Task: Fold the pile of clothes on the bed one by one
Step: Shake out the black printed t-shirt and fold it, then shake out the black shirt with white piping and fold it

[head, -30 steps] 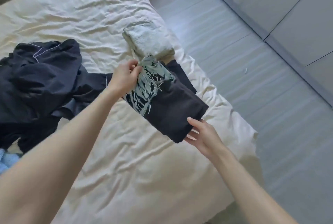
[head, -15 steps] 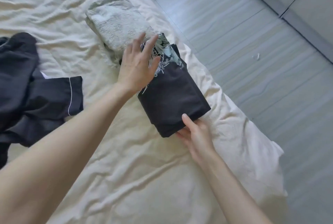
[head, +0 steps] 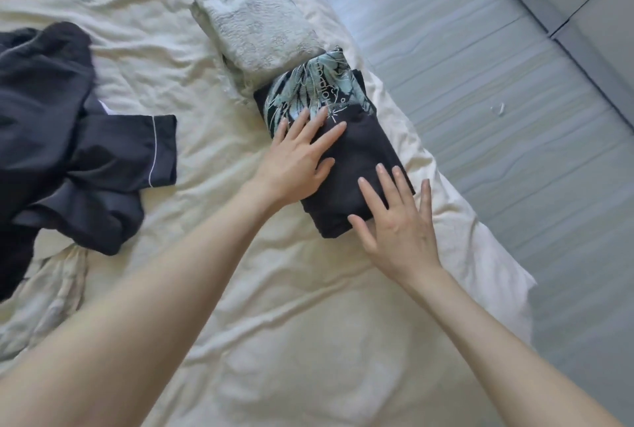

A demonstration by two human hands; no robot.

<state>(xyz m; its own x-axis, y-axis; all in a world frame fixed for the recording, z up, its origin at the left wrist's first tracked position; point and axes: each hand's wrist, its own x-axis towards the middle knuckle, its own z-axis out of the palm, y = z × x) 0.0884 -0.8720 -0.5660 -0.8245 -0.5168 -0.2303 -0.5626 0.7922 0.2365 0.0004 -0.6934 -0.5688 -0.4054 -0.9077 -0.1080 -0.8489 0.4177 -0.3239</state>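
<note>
Lying flat, fingers straight and spread: right hand pressing near end of folded black printed shirt, little finger on bed sheet at 3 o'clock of it. Left hand resting flat, fingers spread, on shirt's middle, fingertips reaching teal print. Shirt sitting near bed's right edge, touching folded pale green garment at 11 o'clock. Unfolded dark clothes pile lying well apart at 9 o'clock.

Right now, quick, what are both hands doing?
Left hand: open, fingers straight, pressing flat on the folded black shirt.
Right hand: open, fingers straight, resting on the shirt's near end, holding nothing.
</note>
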